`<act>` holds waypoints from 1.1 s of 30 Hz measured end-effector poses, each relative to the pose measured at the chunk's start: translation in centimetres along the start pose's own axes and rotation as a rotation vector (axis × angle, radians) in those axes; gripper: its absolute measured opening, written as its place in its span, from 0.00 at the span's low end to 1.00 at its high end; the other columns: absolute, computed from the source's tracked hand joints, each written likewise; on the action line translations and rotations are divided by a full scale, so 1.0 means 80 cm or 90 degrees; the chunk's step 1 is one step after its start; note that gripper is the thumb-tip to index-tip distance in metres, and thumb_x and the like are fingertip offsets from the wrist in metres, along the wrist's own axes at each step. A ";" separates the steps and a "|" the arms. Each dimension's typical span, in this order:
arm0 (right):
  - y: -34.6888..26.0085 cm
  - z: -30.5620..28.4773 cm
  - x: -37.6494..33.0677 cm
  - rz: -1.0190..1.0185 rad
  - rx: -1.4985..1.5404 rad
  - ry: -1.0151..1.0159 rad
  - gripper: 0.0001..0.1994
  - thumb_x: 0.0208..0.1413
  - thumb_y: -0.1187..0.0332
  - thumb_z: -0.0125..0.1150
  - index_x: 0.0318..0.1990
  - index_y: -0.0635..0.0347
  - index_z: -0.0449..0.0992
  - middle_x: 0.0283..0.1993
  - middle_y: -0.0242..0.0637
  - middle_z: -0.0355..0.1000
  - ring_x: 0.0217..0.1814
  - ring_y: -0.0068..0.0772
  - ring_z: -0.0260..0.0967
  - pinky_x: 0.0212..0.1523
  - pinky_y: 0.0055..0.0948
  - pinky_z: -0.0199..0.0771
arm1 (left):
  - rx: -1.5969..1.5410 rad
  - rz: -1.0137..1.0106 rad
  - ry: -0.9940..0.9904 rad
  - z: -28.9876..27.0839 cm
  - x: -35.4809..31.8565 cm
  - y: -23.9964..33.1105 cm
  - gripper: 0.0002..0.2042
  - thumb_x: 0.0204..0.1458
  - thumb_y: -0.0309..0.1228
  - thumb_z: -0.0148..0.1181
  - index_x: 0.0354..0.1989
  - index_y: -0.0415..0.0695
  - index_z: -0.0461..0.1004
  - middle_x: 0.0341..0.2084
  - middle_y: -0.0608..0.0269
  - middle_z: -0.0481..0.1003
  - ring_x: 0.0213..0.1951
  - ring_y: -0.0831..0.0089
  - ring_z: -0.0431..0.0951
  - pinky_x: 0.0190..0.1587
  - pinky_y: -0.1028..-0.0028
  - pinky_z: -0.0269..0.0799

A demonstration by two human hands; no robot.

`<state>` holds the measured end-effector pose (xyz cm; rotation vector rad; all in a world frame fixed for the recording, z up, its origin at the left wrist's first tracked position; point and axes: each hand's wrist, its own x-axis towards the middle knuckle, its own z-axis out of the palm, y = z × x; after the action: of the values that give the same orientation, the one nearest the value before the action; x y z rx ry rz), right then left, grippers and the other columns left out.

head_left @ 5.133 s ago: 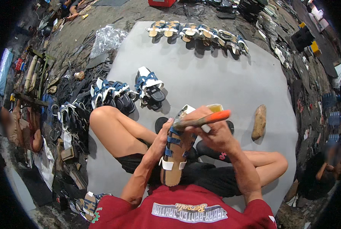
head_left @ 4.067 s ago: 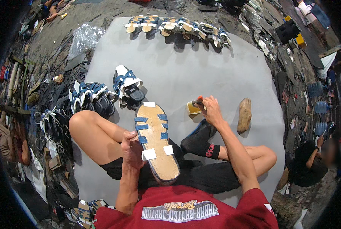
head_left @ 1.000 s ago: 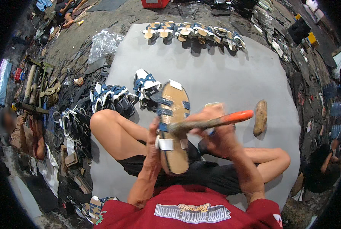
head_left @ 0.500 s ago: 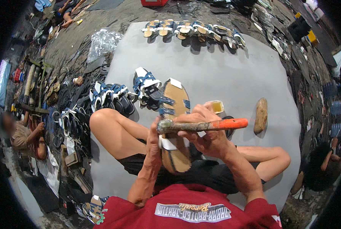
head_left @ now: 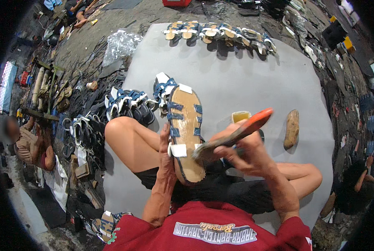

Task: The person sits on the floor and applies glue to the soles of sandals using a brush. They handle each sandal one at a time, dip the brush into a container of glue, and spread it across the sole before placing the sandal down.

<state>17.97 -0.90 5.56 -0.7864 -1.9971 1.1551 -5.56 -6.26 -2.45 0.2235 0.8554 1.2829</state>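
Note:
My left hand (head_left: 165,157) grips the near left side of a sandal (head_left: 187,121), its tan underside facing up. Blue strap ends are folded onto that glossy surface, with white tabs at its toe and lower sides. Closed around a long, worn, grey-brown tool with an orange end (head_left: 258,120) is my right hand (head_left: 247,152). The tool's dull end is over or against the sandal's lower right part; contact is unclear. Its exact kind cannot be made out. Beyond my right hand sits a small container with yellowish contents (head_left: 241,116).
A tan, sole-shaped block (head_left: 291,129) lies right on the grey mat (head_left: 237,75). Blue-strapped sandals (head_left: 210,31) line its far edge; more sandals (head_left: 130,102) cluster beside my left knee. Scraps and a plastic bag (head_left: 120,46) lie leftward. Other people sit at the edges.
The sandal has turned to show its underside more fully. My right hand has drawn the tool's dull end down and right, and the orange end has risen.

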 end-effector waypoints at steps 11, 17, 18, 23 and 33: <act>0.018 0.017 0.011 -0.030 -0.082 0.014 0.13 0.60 0.71 0.69 0.52 0.52 0.81 0.43 0.35 0.77 0.52 0.46 0.73 0.61 0.46 0.66 | -0.065 -0.026 0.014 0.033 -0.001 -0.008 0.30 0.67 0.56 0.53 0.64 0.43 0.70 0.50 0.56 0.80 0.46 0.68 0.84 0.51 0.69 0.82; 0.021 -0.034 -0.026 0.104 -0.025 0.109 0.08 0.63 0.68 0.67 0.47 0.59 0.84 0.44 0.39 0.82 0.43 0.38 0.73 0.55 0.41 0.64 | -0.158 0.021 -0.257 -0.032 0.007 -0.008 0.40 0.68 0.59 0.49 0.76 0.40 0.53 0.64 0.42 0.70 0.60 0.53 0.77 0.57 0.56 0.83; 0.006 -0.035 -0.014 0.051 -0.032 0.123 0.09 0.64 0.66 0.67 0.47 0.58 0.84 0.44 0.39 0.81 0.43 0.39 0.73 0.55 0.40 0.63 | -0.080 0.045 -0.221 -0.020 0.005 -0.005 0.39 0.68 0.59 0.48 0.76 0.41 0.53 0.64 0.44 0.70 0.60 0.53 0.77 0.58 0.57 0.82; 0.002 0.021 0.002 -0.102 -0.131 0.056 0.10 0.62 0.62 0.68 0.48 0.51 0.84 0.44 0.35 0.80 0.39 0.37 0.69 0.53 0.40 0.61 | -0.051 0.040 -0.032 0.035 0.007 -0.003 0.29 0.70 0.56 0.46 0.66 0.45 0.67 0.54 0.52 0.78 0.50 0.62 0.82 0.54 0.62 0.83; 0.019 0.033 -0.010 -0.119 -0.126 0.091 0.10 0.60 0.59 0.71 0.46 0.47 0.85 0.35 0.27 0.72 0.36 0.35 0.65 0.51 0.40 0.59 | 0.023 0.027 0.061 0.045 0.003 -0.007 0.31 0.67 0.57 0.53 0.65 0.43 0.69 0.50 0.57 0.79 0.47 0.66 0.83 0.52 0.64 0.82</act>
<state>16.57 -2.15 3.02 -0.7392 -2.0361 0.7830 -2.74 -5.11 -0.42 0.2108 0.9596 1.3269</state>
